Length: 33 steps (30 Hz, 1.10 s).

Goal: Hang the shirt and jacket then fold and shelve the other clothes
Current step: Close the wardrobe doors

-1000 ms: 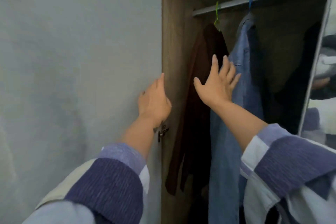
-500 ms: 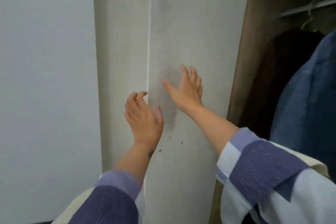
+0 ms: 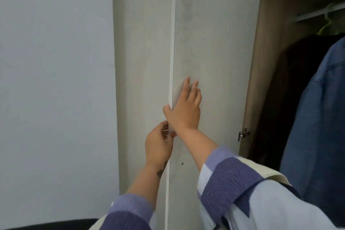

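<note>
Right hand (image 3: 183, 112): lying flat, fingers straight, on the matte grey door (image 3: 214, 61).
Left hand (image 3: 158, 144): fingers curling round the door's thin edge.

Door: grey wardrobe door (image 3: 214, 52), closed, its left edge meeting a second grey panel (image 3: 143, 61).
Right hand: right hand (image 3: 184, 110) flat on the door near its left edge, fingers straight, thumb at the seam.
Left hand: left hand (image 3: 158, 144) just below, fingers curled round the door's left edge.
Hinge: metal hinge (image 3: 243, 134) at the door's right edge.
Inside, right: dark brown garment (image 3: 276, 89) and blue denim jacket (image 3: 321, 108) hanging; green hanger (image 3: 325, 27) on the rail (image 3: 317, 14).
Wall: pale wall (image 3: 56, 80) at left.
</note>
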### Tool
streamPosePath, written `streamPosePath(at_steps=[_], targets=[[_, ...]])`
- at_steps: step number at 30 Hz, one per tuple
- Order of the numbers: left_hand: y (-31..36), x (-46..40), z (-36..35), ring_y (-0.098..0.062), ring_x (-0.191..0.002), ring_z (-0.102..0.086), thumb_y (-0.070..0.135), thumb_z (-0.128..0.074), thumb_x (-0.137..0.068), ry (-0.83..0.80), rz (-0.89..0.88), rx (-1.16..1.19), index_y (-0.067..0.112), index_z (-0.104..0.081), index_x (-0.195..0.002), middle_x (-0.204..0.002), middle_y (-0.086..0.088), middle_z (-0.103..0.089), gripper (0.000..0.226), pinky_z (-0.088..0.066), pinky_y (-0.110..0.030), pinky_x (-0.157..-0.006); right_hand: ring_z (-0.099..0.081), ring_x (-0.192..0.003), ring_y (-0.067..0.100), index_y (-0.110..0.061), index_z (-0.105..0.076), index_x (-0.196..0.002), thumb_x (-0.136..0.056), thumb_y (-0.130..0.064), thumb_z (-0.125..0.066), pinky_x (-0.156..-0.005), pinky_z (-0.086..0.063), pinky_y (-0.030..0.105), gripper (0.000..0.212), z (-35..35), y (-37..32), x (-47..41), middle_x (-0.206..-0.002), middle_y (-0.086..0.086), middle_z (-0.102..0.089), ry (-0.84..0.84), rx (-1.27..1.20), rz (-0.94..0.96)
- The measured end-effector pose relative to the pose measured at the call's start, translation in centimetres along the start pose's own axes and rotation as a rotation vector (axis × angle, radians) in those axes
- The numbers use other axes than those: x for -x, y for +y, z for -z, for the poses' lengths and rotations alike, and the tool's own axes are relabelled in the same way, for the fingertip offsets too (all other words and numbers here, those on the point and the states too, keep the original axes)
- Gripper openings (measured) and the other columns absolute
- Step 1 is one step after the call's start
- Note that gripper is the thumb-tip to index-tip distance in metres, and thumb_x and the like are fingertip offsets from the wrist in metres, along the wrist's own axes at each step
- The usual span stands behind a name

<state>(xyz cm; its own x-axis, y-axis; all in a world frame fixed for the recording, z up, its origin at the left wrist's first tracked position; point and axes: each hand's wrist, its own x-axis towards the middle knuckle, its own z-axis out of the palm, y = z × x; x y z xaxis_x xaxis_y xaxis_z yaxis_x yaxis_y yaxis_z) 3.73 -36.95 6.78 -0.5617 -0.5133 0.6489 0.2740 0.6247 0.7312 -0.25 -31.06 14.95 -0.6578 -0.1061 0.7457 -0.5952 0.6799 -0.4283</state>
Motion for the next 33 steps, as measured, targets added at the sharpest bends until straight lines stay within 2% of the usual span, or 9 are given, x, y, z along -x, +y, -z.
streamPosePath(at_steps=[7,12,15,18,20,23,27,31,33], targets=[[3.6,5.6,-1.9,0.006,-0.084,-0.058,0.016,-0.061,-0.091,-0.081,-0.203,0.049,0.014,-0.061,-0.117,-0.097,0.013,-0.058,0.027,-0.044,-0.002,-0.069,0.0,-0.148,0.024,-0.025,0.012,-0.151,-0.085,-0.031,-0.057,-0.115,-0.028,0.04,0.096,7.0,3.7,2.8,-0.161,0.002,0.011,-0.104,-0.152,0.022],[7.6,10.0,-4.2,-0.013,-0.103,-0.059,0.023,-0.057,-0.093,-0.269,-0.275,0.108,0.011,-0.054,-0.128,-0.112,0.003,-0.057,0.037,-0.055,-0.024,-0.08,-0.029,-0.141,0.026,-0.029,0.002,-0.152,-0.086,-0.03,-0.053,-0.111,-0.034,0.043,0.086,12.6,7.4,5.4,-0.16,0.001,-0.013,-0.102,-0.199,-0.032],[9.1,12.2,-6.3,-0.014,-0.124,-0.048,0.03,-0.055,-0.094,-0.383,-0.371,0.033,0.014,-0.038,-0.144,-0.139,-0.001,-0.049,0.056,-0.044,-0.029,-0.102,-0.042,-0.134,0.026,-0.027,-0.009,-0.151,-0.086,-0.038,-0.047,-0.106,-0.039,0.048,0.077,16.3,10.1,6.7,-0.153,0.002,-0.033,-0.082,-0.151,-0.057],[11.3,13.7,-8.5,-0.011,-0.132,-0.037,0.034,-0.055,-0.093,-0.46,-0.489,-0.04,0.02,-0.015,-0.152,-0.152,0.005,-0.032,0.072,-0.035,-0.022,-0.102,-0.021,-0.145,0.021,-0.025,-0.01,-0.152,-0.099,-0.042,-0.032,-0.118,-0.017,0.051,0.06,20.0,13.6,8.7,-0.158,0.002,-0.021,-0.028,-0.089,-0.15],[12.9,14.7,-10.2,-0.012,-0.139,-0.028,0.036,-0.058,-0.09,-0.544,-0.563,-0.048,0.021,0.002,-0.15,-0.158,0.007,-0.011,0.087,-0.035,-0.026,-0.104,-0.009,-0.148,0.019,-0.024,-0.011,-0.153,-0.102,-0.038,-0.022,-0.119,-0.004,0.051,0.054,22.5,16.6,10.4,-0.16,0.002,-0.016,0.07,0.116,-0.231],[14.4,15.6,-13.2,-0.017,-0.146,-0.014,0.041,-0.066,-0.082,-0.675,-0.648,-0.112,0.026,0.027,-0.142,-0.156,0.008,0.022,0.112,-0.032,-0.036,-0.112,0.003,-0.149,0.024,-0.017,-0.009,-0.153,-0.098,-0.031,-0.033,-0.117,0.0,0.057,0.062,25.9,21.4,12.8,-0.161,0.009,-0.004,0.125,0.665,-0.2],[15.8,16.3,-17.0,-0.021,-0.148,0.001,0.038,-0.075,-0.076,-0.74,-0.721,-0.202,0.037,0.041,-0.132,-0.15,0.007,0.037,0.13,-0.013,-0.051,-0.118,0.01,-0.147,0.032,-0.009,-0.007,-0.152,-0.083,-0.023,-0.055,-0.111,0.01,0.063,0.085,29.2,24.9,13.6,-0.16,0.017,0.005,0.129,1.026,-0.185],[17.0,16.6,-20.5,-0.023,-0.142,0.027,0.044,-0.073,-0.076,-0.693,-0.807,-0.371,0.026,0.048,-0.13,-0.143,-0.001,0.049,0.134,0.005,-0.057,-0.115,0.043,-0.133,0.033,-0.016,0.014,-0.151,-0.09,-0.049,-0.047,-0.098,0.036,0.057,0.093,30.7,27.5,13.4,-0.152,0.014,0.034,0.03,1.248,-0.308],[17.3,16.3,-22.3,-0.025,-0.138,0.036,0.051,-0.073,-0.071,-0.662,-0.86,-0.395,0.021,0.047,-0.132,-0.142,-0.003,0.049,0.138,0.011,-0.06,-0.112,0.04,-0.135,0.033,-0.018,0.015,-0.151,-0.085,-0.053,-0.054,-0.098,0.035,0.059,0.101,30.9,28.7,13.6,-0.152,0.013,0.034,0.019,1.332,-0.372]])
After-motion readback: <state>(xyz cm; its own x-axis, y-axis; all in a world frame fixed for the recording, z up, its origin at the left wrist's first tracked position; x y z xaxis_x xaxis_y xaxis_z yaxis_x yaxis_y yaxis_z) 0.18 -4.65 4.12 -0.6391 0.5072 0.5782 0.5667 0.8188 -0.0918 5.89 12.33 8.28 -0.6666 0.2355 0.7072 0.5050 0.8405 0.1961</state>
